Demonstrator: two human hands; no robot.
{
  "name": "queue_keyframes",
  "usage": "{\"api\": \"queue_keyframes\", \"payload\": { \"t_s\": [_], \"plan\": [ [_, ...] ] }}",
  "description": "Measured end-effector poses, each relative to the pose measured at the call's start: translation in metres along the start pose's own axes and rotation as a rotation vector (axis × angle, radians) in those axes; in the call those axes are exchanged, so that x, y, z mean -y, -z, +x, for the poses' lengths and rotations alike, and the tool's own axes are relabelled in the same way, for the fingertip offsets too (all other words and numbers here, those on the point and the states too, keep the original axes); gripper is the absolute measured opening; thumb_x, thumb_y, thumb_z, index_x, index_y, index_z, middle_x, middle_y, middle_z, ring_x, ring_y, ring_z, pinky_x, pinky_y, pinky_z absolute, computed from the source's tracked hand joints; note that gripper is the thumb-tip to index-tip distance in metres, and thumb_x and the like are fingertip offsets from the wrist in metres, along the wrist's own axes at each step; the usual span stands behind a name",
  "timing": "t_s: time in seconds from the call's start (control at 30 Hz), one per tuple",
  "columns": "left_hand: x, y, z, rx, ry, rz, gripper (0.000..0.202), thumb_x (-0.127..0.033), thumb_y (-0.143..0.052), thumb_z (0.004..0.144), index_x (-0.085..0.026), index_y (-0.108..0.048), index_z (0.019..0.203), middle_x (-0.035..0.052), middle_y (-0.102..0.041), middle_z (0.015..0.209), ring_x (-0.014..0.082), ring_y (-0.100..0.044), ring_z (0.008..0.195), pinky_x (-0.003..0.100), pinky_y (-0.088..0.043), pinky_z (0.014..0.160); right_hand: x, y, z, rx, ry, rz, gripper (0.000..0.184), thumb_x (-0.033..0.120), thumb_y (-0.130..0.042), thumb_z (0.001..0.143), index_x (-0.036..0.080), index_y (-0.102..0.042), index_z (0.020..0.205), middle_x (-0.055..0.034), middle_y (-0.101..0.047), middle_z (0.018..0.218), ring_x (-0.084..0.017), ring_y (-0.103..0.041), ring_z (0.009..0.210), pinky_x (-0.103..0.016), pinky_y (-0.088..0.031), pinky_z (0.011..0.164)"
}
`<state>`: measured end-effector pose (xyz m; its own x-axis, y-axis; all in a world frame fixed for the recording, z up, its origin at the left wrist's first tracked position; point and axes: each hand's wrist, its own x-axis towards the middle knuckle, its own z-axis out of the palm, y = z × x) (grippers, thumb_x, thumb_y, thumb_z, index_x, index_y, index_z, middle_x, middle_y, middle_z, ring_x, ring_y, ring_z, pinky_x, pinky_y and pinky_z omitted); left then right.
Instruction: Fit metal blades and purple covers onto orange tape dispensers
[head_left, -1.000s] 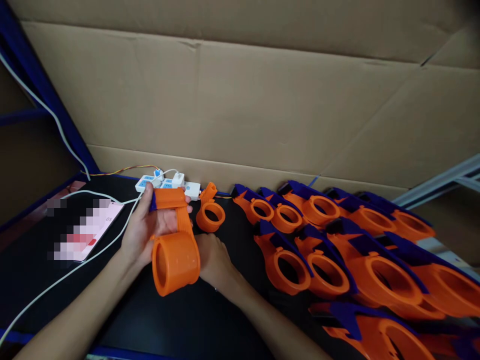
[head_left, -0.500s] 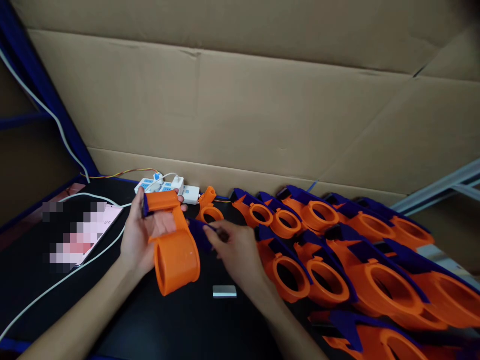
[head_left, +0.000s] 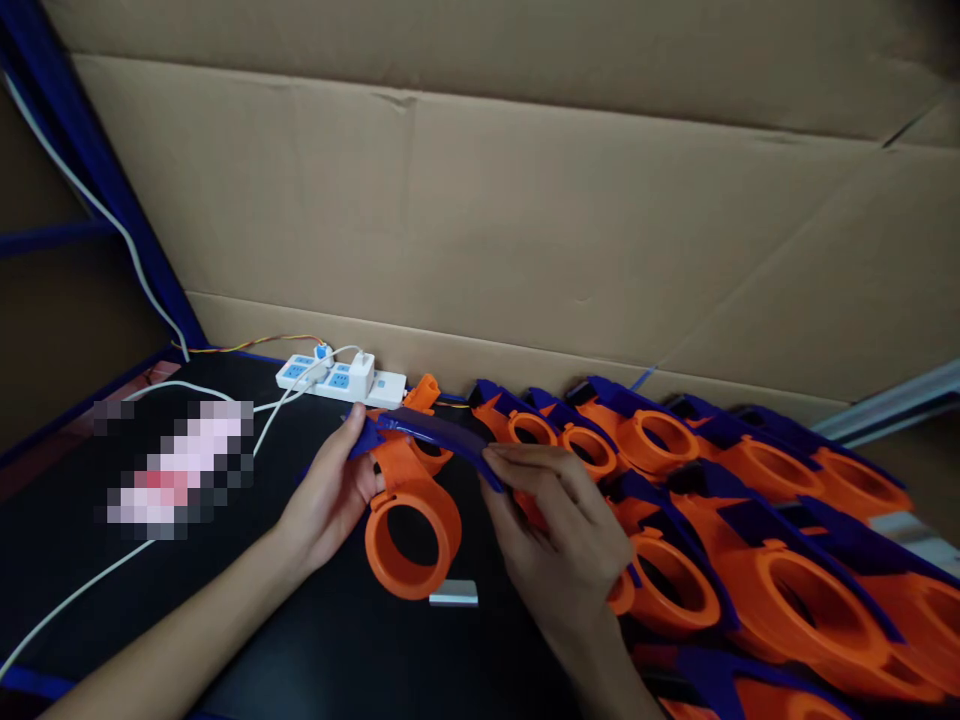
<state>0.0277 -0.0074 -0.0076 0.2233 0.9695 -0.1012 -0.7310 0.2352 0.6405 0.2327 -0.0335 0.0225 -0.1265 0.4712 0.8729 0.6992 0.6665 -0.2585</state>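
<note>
Now, above the dark surface, the left hand has its fingers clamped on an orange ring part, while the right hand pinches a blue strip laid across its far end.

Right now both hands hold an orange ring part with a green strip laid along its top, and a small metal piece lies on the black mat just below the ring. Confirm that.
Not quite: the strip is dark blue, not green, as the head view shows. The left hand and right hand do hold the orange ring part, with the small metal piece on the black mat just below the ring.
</note>
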Motion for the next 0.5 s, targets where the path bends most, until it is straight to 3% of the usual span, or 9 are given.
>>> {"api": "queue_keyframes", "payload": {
  "t_s": [0.13,0.5],
  "plan": [
    [0.0047,-0.0014,-0.0011,-0.018,-0.020,0.009,0.042,-0.048,-0.071,0.090,-0.013,-0.069,0.113,0.0164,-0.076,0.110,0.0320,-0.075,0.101,0.040,-0.063,0.083,-0.0026,-0.0021,-0.0046,0.077,0.023,0.041,0.021,0.006,-0.068,0.085,0.025,-0.071,0.093,-0.0040,-0.073,0.091,-0.018,-0.073,0.087,-0.031,-0.063,0.073],
    [-0.0015,0.0005,0.0007,-0.071,-0.139,0.036,0.033,-0.040,-0.074,0.089,-0.014,-0.069,0.109,0.0117,-0.076,0.109,0.0271,-0.074,0.101,0.036,-0.063,0.085,-0.0043,-0.0055,-0.0105,0.117,-0.002,0.031,0.019,0.006,-0.067,0.087,0.023,-0.069,0.094,-0.0046,-0.071,0.094,-0.016,-0.072,0.086,-0.028,-0.062,0.074]
  ]
}}
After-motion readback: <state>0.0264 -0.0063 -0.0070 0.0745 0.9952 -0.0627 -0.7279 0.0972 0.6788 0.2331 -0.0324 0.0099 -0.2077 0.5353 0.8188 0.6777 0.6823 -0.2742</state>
